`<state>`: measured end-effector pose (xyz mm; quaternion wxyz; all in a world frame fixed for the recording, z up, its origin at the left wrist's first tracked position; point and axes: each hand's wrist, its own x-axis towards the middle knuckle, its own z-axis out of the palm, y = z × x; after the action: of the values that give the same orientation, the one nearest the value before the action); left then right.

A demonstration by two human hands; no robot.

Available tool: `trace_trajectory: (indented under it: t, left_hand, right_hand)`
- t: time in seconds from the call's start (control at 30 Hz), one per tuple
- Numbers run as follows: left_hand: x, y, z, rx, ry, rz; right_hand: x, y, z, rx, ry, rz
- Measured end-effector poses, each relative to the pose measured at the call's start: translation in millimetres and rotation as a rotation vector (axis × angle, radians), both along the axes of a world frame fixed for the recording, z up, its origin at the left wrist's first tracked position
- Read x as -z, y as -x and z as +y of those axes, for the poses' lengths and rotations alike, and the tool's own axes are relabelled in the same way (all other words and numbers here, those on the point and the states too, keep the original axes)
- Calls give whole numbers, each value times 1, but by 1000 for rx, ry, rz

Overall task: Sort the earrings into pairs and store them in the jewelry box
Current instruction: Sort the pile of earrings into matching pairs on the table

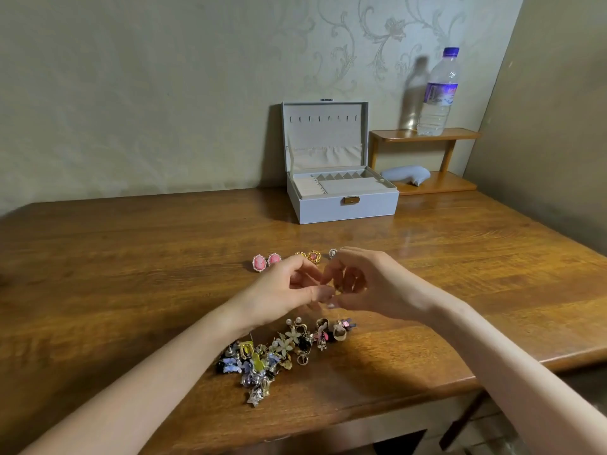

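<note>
Brown wooden table (pixel 131 257) carries a light grey rectangular jewelry box (pixel 348 208) at its far edge, lid upright and open, its pale lined tray of small compartments showing no earrings. Near the front edge lies a jumbled heap of unsorted earrings (pixel 279 353) in gold, blue, yellow and white flower shapes. Beyond the hands, in a row, sit two pink oval cameo earrings (pixel 258 263) touching side by side, then two round gold earrings with pink centres (pixel 313 256), then a single small silver-white earring (pixel 333 253) just beside the right fingers. The left hand (pixel 285 287) and right hand (pixel 374 284) meet above the table between the heap and the row, fingers curled, tips pressed together; I cannot tell whether they pinch an earring. On a small two-tier wooden shelf (pixel 427 134) right of the box stands a clear plastic water bottle with a purple cap (pixel 438 93), and a grey cushion (pixel 405 175) rests on the tier below
</note>
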<state>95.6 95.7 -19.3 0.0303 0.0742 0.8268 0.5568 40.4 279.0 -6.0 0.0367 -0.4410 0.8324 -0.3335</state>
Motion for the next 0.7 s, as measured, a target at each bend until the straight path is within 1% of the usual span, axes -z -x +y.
trace_trajectory:
  t: [0.1, 0.2, 0.33, 0.47, 0.7]
  left_hand:
    - [2, 5, -2, -73, -48, 26]
    - [4, 7, -11, -91, -60, 20]
    - [6, 9, -25, -149, 7, 24]
    - [9, 12, -36, -210, 10, 20]
    - [12, 14, -42, -261, -136, -30]
  right_hand:
    - [2, 3, -11, 6, 34, -52]
    - [5, 7, -19, -8, 51, -65]
    - [8, 13, -26, -17, 36, -107]
    - [12, 17, -37, -28, 26, -88]
    - [16, 21, -48, -50, 87, -84]
